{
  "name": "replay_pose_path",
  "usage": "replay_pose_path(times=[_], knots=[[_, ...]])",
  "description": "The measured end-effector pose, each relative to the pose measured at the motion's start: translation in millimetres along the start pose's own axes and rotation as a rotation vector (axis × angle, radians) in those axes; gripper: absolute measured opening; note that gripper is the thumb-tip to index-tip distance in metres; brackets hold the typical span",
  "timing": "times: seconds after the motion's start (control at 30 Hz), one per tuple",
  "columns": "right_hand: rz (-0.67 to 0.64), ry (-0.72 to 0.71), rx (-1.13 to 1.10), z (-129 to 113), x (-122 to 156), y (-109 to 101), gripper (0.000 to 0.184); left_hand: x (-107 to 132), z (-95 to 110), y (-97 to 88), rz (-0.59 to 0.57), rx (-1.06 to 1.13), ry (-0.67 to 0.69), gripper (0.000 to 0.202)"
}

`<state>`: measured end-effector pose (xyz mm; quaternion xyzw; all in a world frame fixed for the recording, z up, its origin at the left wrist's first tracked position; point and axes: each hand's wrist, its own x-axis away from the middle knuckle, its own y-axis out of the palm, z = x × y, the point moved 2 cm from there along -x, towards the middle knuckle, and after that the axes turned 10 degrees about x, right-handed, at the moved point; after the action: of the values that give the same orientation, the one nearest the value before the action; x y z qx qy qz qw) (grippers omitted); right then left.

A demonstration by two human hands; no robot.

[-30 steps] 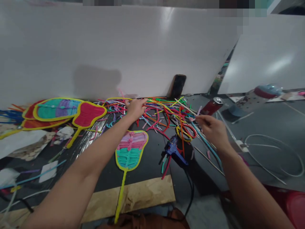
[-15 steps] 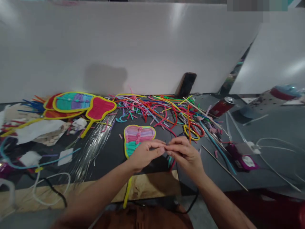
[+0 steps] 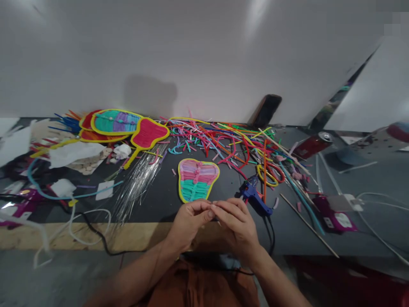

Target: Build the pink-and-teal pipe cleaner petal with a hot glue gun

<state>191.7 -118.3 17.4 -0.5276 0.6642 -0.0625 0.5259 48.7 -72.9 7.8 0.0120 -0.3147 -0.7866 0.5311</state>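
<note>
My left hand (image 3: 191, 221) and my right hand (image 3: 237, 225) meet at the fingertips, close to the table's front edge. Both are closed in a pinch; whatever sits between the fingertips is too small or hidden to name. Just beyond them lies a fan-shaped piece (image 3: 198, 181) made of pipe cleaners, with pink, lilac and teal rows, a yellow outline and a line of small pink beads. Its lower end is covered by my hands. To the right of my right hand a blue glue gun (image 3: 257, 200) rests on the dark table (image 3: 153, 207).
Finished-looking pipe-cleaner fans (image 3: 150, 133) are stacked at back left above silvery strands (image 3: 137, 181). Loose pipe cleaners (image 3: 220, 143) litter the back. Scissors (image 3: 270, 175), a leaning phone (image 3: 267, 110), a red can (image 3: 311, 145) and a purple box (image 3: 335, 217) stand rightward. Cables (image 3: 96, 234) trail at left.
My hands have drawn nearer to my body, still pinched together, exposing more of the fan's teal part. The glue gun shows more fully. The camera view has shifted.
</note>
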Motion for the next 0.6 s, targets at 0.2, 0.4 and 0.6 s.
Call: replay_pose_path(times=[0.2, 0.4, 0.6], knots=[[-0.022, 0.147, 0.201, 19.2, 7.7, -16.3, 0.039, -0.3, 18.6, -37.5, 0.106, -0.511, 0.307, 0.017], [-0.291, 0.112, 0.237, 29.5, -20.1, 10.1, 0.024, -11.8, 29.5, -66.7, 0.011, -1.122, 0.689, 0.013], [-0.623, 0.253, 0.331, 37.9, -68.4, 73.9, 0.024, -11.0, 11.0, -67.5, -0.188, -1.429, 0.7, 0.019]])
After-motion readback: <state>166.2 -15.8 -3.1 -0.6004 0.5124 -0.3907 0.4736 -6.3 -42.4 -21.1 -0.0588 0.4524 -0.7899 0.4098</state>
